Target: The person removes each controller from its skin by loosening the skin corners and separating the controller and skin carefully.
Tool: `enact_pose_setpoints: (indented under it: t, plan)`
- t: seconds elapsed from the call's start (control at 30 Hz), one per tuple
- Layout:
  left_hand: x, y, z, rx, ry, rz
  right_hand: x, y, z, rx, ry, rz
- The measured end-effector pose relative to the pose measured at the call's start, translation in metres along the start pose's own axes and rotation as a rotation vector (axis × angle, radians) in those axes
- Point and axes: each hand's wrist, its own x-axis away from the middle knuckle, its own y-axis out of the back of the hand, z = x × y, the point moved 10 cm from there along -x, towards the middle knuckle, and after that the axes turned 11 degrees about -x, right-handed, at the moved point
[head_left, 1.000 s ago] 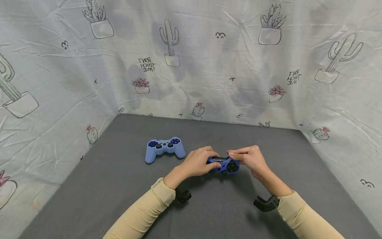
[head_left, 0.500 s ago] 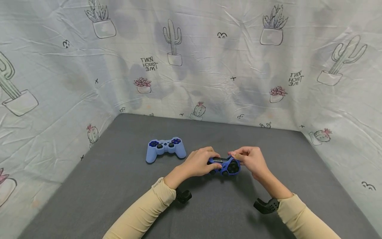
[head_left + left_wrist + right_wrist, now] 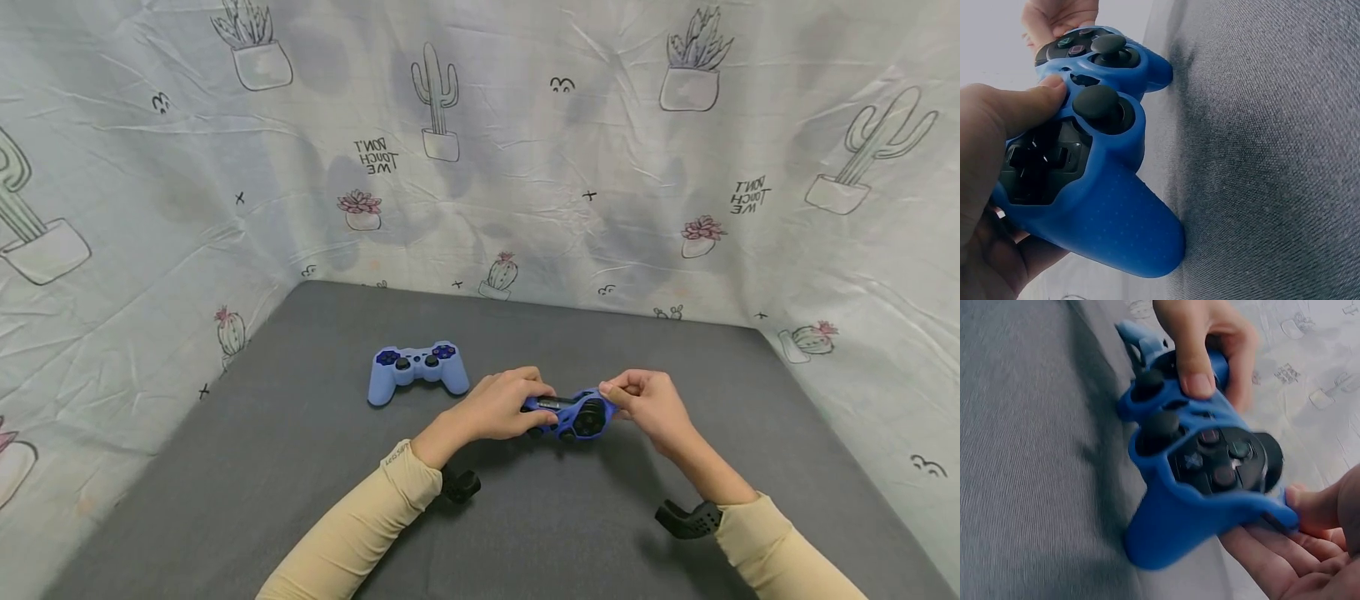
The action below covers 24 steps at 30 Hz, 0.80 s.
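**Pinching a bright-blue, rubbery cover (image 3: 1175, 519) on a black game controller (image 3: 589, 417)**

The controller is between both hands near the middle of a grey, cloth-covered tabletop (image 3: 525, 533), its front tilted towards the person and its blue-clad handles pointing down. Whether their tips touch the cloth, I cannot tell.

The left hand (image 3: 492, 408) has a firm grip, closed round the far side of the controller: the thumb lies across the front between the two black, round-topped thumbsticks (image 3: 1096, 103), and the fingers bend behind.

The right hand (image 3: 651, 408) has hold of the cover only. Its grip is closed, thumb against fingers, on a flap drawn out from the edge, and a black shoulder part (image 3: 1269, 461) sticks out beside that flap (small raised dots speckle the cover in the left wrist view).

Left of the hands and a little farther back, a pale-blue game controller with dark-blue button panels (image 3: 384, 385) rests on the tabletop, untouched.

Cream-coloured sleeves (image 3: 356, 525) end near both wrists, each beside a black wrist-worn device (image 3: 688, 522). Behind stands a creased white fabric backdrop (image 3: 502, 100) printed with potted cacti, pink succulents and mirrored lettering.
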Motion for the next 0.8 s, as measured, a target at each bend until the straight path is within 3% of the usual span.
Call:
enact_pose_setpoints:
  t: [0.2, 0.8]
  plan:
    - [0.001, 0.002, -0.004, -0.012, -0.032, -0.011, 0.007, 0.013, -0.006, -0.074, -0.041, 0.052]
    - [0.002, 0.001, -0.005, -0.004, -0.05, -0.009, 0.024, 0.032, -0.005, -0.058, -0.007, 0.201]
